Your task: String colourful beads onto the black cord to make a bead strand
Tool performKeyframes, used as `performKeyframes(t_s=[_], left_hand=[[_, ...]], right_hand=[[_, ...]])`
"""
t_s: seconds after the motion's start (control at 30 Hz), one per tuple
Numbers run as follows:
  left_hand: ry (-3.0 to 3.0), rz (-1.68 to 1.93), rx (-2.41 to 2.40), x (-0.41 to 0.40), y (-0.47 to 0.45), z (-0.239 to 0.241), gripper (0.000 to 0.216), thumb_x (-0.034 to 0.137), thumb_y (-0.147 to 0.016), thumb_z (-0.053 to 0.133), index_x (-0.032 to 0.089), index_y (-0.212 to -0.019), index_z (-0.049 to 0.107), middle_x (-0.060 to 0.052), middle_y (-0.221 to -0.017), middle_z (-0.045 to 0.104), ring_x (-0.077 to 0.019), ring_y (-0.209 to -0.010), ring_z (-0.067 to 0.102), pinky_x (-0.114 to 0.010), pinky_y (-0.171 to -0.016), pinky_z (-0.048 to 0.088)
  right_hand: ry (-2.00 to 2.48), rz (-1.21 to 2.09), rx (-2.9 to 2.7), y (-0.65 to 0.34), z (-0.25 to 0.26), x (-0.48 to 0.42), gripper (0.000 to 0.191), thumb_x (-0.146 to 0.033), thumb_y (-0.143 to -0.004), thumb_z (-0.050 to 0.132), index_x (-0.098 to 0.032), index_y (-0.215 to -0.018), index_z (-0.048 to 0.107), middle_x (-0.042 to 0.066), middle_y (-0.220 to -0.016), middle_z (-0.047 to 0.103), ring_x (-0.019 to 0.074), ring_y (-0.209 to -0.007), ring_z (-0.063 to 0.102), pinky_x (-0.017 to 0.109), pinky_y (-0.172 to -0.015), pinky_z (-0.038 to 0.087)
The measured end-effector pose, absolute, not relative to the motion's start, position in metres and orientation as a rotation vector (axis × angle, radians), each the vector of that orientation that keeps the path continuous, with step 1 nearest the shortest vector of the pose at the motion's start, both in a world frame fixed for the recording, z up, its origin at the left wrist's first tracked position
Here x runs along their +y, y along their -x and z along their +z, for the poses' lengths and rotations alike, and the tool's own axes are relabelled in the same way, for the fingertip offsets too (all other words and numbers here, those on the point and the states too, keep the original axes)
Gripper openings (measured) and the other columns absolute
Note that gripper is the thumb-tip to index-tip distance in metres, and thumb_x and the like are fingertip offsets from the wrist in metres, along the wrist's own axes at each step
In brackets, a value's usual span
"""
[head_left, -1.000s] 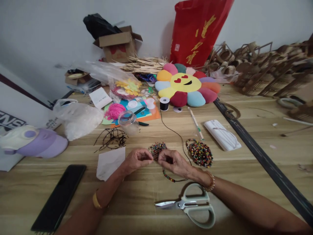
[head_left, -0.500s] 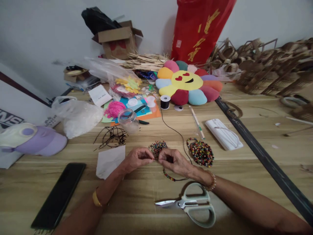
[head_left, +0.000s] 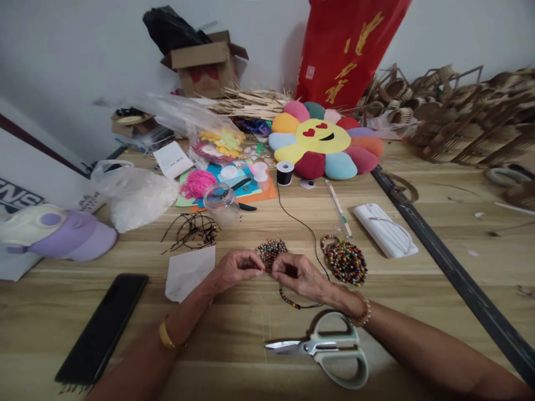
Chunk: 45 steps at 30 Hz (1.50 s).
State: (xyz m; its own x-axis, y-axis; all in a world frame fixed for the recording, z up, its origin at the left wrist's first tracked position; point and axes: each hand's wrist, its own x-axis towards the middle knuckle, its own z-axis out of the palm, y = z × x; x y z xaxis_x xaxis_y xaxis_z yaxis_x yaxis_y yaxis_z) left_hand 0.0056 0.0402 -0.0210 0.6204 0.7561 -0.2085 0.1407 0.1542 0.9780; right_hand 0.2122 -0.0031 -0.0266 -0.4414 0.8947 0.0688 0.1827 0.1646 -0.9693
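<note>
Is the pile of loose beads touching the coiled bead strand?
Apart: the head view shows bare table between the loose beads and the coiled strand.

On the wood-grain table lie scissors and, left of them, a phone. Farther back are paper, loose beads, strung beads, black cords, a spool and a flower cushion.

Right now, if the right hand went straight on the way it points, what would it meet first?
Probably the left hand, apparently pinching an orange bead; depth across the small gap is unclear.
</note>
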Motion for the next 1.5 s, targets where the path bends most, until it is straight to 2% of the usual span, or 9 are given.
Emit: performKeyframes(t_s=[0.7,1.27,1.5], left_hand=[[-1.409,0.518,0.830,0.0394,-0.0055,-0.0225,0.025,0.034,-0.065,0.076,0.012,-0.075,0.066,-0.003,-0.072,0.064,-0.0125,-0.067,0.058,-0.024,-0.065,0.045],[-1.452,0.504,0.903,0.0348,-0.0098,-0.0208,0.015,0.023,-0.067,0.071,0.012,-0.076,0.066,-0.001,-0.069,0.064,-0.0110,-0.063,0.057,-0.022,-0.061,0.043],[-1.482,0.500,0.898,0.0351,-0.0086,-0.0240,0.015,0.023,-0.067,0.072,0.012,-0.075,0.067,-0.001,-0.069,0.063,-0.0112,-0.064,0.057,-0.022,-0.061,0.043]], right_hand=[[1.059,1.306,-1.787,-0.2121,-0.0256,-0.0029,0.012,-0.021,-0.082,0.056,-0.015,-0.072,0.054,-0.004,-0.060,0.046,0.0091,-0.055,0.039,0.020,-0.050,0.031],[1.028,1.272,-1.813,-0.2114,-0.0270,-0.0029,0.011,-0.020,-0.082,0.055,-0.015,-0.073,0.057,-0.003,-0.061,0.048,0.0098,-0.055,0.041,0.021,-0.051,0.034],[1.043,1.258,-1.832,-0.2123,-0.0269,-0.0035,0.009,-0.019,-0.082,0.055,-0.015,-0.074,0.057,-0.002,-0.062,0.049,0.0093,-0.055,0.042,0.020,-0.051,0.033]])
